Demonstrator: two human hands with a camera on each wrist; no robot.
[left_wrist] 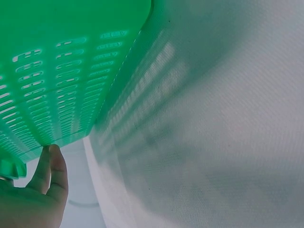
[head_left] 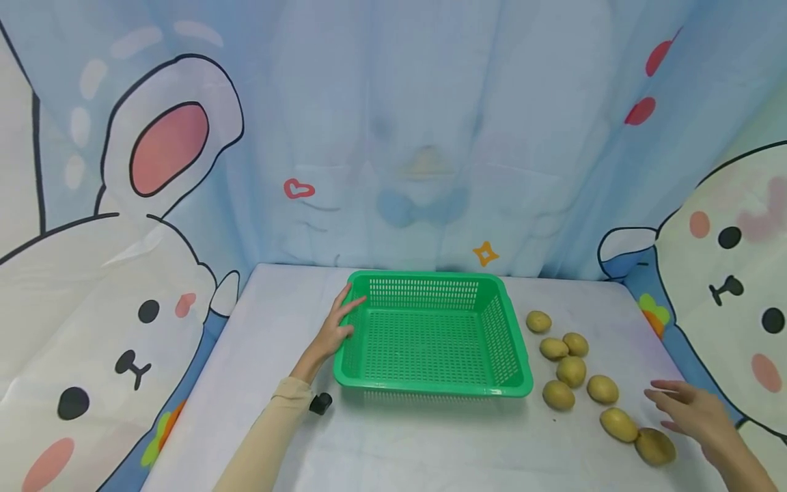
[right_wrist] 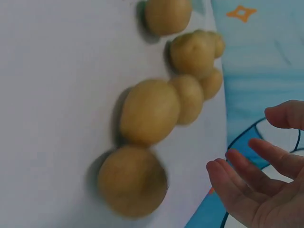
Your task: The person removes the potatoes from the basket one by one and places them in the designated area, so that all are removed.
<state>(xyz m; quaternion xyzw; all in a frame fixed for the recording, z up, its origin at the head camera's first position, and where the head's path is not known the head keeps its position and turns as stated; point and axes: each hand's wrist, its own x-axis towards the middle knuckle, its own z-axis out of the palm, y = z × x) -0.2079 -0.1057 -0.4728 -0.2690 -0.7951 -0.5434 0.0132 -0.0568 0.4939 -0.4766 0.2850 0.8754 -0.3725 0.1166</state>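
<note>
A green plastic basket [head_left: 430, 391] with slotted walls stands on the table, and nothing lies inside it. My left hand [head_left: 333, 333] grips its left rim. Some of its fingers [left_wrist: 58, 171] lie against the outer wall in the left wrist view, while one reaches over the rim in the head view. Several yellow-brown potatoes [head_left: 571, 372] lie loose to the right of the basket. Held apart from them, my right hand [head_left: 695, 413] has its fingers spread and slightly bent, with nothing in it. Nearest to that hand is a darker potato [head_left: 655, 447], also seen in the right wrist view.
A white cloth covers the table [head_left: 393, 444]. Behind it and at both sides hangs a blue curtain [head_left: 418, 137] printed with cartoon animals. A small black object [head_left: 320, 403] shows beside my left wrist.
</note>
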